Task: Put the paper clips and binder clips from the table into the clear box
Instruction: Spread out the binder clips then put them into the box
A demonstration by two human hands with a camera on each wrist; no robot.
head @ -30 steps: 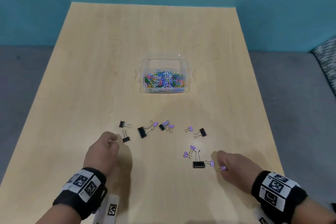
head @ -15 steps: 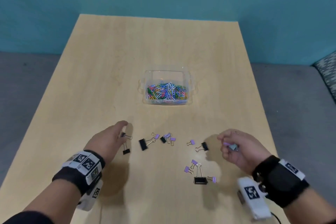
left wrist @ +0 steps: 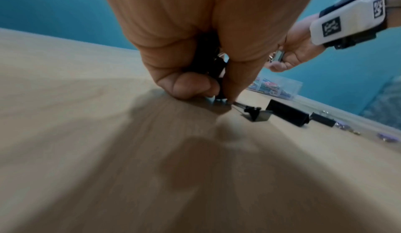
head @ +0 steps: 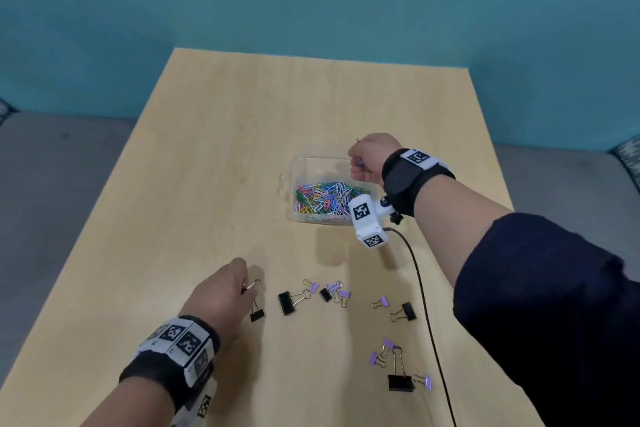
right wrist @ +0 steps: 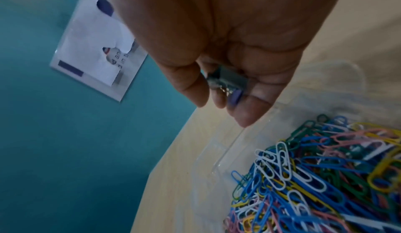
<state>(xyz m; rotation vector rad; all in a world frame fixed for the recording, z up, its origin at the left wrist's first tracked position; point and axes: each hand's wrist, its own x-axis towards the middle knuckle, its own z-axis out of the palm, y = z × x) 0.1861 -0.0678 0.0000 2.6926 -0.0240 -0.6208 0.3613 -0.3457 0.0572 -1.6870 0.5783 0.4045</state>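
While the left hand (head: 221, 295) sat low at the near left of the table (head: 214, 163), its fingers were curled tight, pinching the wire loops of a black binder clip (left wrist: 213, 68) right down at the wood. Just to the right of it lay a small black clip (head: 257, 315), touching the tabletop, and next along a larger black clip (head: 286, 302) with its wire arms splayed. Further right came a little cluster of purple clips (head: 335, 291) around another black one, then a purple and black pair (head: 394, 308), and nearer in, a third bunch (head: 398, 371) with a tall black clip and purple ones beside it. Up past the middle stood the clear box (head: 294, 180), heaped with coloured paper clips (head: 325, 199). Over its far right corner hung the right hand (head: 369, 159), fingers curled in around small clips (right wrist: 228, 82), one purple and one greyish, held above the box and not touching it. A black cable (head: 426, 305) trailed from that wrist across the near right of the table.
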